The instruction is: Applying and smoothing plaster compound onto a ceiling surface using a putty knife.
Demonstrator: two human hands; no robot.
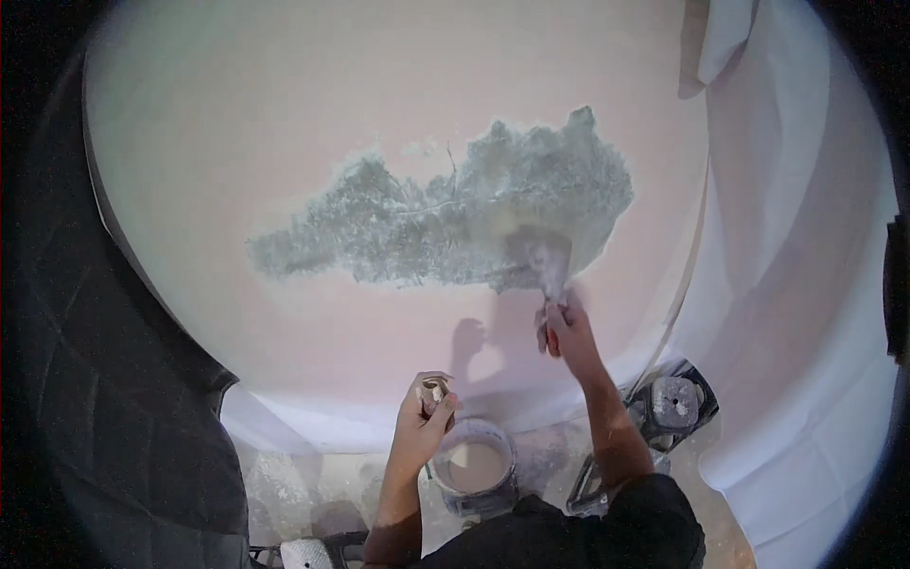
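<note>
My right hand [564,330] grips a putty knife [547,261] with a wide, whitish blade and an orange handle. Its blade lies over the lower right part of a rough grey patch [427,223] on the pale pink wall [332,341]. Lower and to the left, my left hand [424,417] is closed around a small beige, plaster-smeared thing [433,391]; its kind cannot be made out. Just right of that hand stands a bucket [500,431] of smooth, pale beige compound. A thin crack line runs across the grey patch.
White sheeting [796,284] hangs at the right, and dark quilted cloth [123,379] covers the left. Right of my right forearm a dark stand [703,379] carries a white-crusted block [675,402]. Another white, textured object [308,553] sits at the bottom left. The floor [284,479] is spattered.
</note>
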